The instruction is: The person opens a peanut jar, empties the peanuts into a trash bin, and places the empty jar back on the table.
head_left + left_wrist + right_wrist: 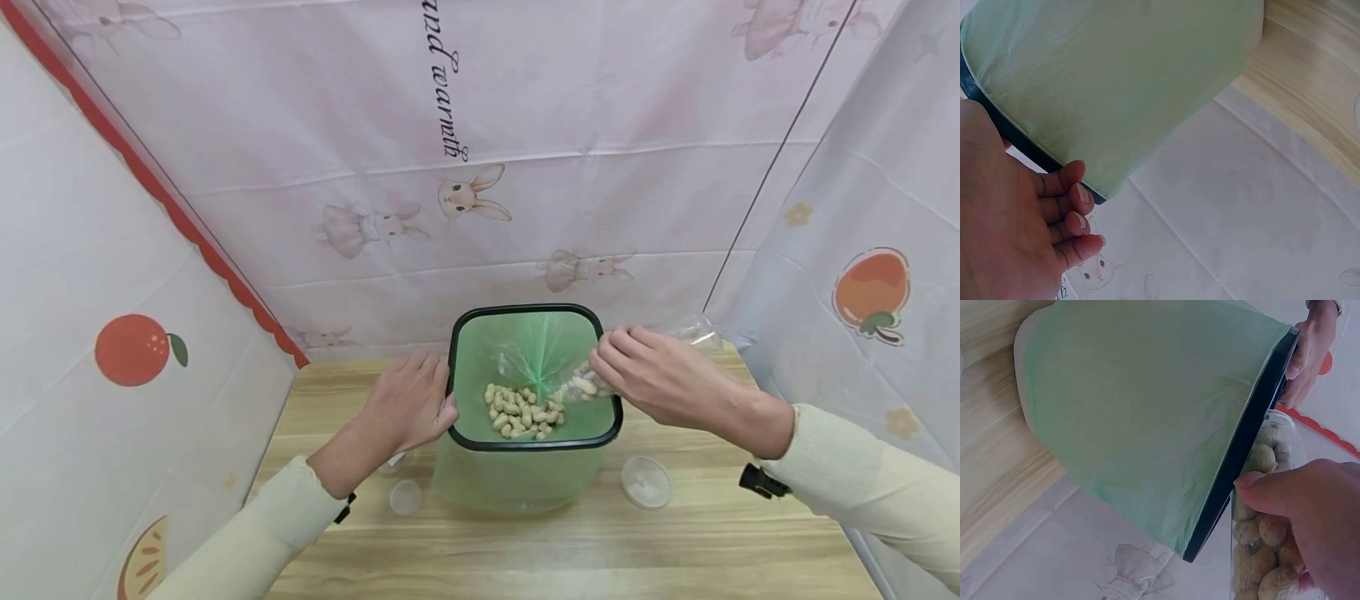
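A trash bin (pixel 517 447) with a black rim and a green plastic liner (pixel 517 479) stands on the table. Unshelled peanuts (pixel 521 412) lie in a heap inside it. My left hand (pixel 408 402) grips the rim on the left side, its fingers curled at the black edge (pixel 1029 153) in the left wrist view. With my right hand (pixel 652 375) I hold a clear plastic jar (pixel 1260 540) of peanuts, tilted with its mouth over the bin's right side. Several peanuts (pixel 583 385) show near that mouth. The palm hides part of the jar.
On the wooden table (pixel 600 558) a clear round lid (pixel 647 482) lies right of the bin. A smaller translucent disc (pixel 405 497) lies to the left, close to a clear object (pixel 397 461) partly hidden by the left wrist. Printed cloth walls (pixel 480 242) enclose the back and sides.
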The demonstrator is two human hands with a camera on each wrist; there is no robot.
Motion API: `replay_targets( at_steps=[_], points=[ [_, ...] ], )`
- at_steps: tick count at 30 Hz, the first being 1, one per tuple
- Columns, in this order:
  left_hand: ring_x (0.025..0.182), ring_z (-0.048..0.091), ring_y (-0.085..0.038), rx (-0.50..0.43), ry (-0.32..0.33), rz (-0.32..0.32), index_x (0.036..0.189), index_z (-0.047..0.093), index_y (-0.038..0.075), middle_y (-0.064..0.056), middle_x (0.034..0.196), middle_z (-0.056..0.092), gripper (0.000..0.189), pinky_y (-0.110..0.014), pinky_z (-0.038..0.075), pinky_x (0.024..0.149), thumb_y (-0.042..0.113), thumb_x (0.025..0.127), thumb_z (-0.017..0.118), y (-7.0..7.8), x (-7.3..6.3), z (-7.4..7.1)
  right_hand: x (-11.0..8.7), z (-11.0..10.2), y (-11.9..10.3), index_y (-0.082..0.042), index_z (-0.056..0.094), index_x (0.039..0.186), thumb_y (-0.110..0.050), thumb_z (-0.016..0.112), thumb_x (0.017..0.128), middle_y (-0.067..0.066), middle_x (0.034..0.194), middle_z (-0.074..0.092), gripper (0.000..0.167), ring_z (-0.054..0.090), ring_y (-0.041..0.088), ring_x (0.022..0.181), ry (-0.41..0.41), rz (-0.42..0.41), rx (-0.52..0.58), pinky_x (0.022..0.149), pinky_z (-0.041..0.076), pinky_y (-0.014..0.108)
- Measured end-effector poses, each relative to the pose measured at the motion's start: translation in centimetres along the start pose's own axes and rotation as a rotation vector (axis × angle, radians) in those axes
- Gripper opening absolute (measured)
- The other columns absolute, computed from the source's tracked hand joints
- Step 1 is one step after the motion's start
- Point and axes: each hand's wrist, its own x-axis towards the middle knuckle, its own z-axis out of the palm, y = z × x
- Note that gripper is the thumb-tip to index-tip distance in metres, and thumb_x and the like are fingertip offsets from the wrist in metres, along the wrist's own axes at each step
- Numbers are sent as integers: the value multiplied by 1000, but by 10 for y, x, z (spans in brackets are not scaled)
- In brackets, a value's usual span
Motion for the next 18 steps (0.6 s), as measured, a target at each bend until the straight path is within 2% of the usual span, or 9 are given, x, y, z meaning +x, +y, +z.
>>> replay_targets(
  at_steps=[7, 18],
  points=[
    [69, 40, -21, 1, 24, 5, 78, 49, 8, -4, 74, 47, 30, -27, 33, 60, 36, 90, 44, 0, 0, 0, -1, -1, 1, 1, 61, 118, -8, 25, 99, 17, 108, 65, 41, 58, 32, 95, -16, 0, 2, 83, 51, 37],
    [69, 38, -20, -17, 26, 4, 77, 48, 9, -4, 73, 45, 31, -26, 31, 59, 36, 91, 43, -1, 0, 0, 1, -2, 1, 2, 61, 118, -9, 27, 98, 18, 109, 65, 41, 58, 31, 95, -31, -13, -13, 83, 50, 37]
  ],
)
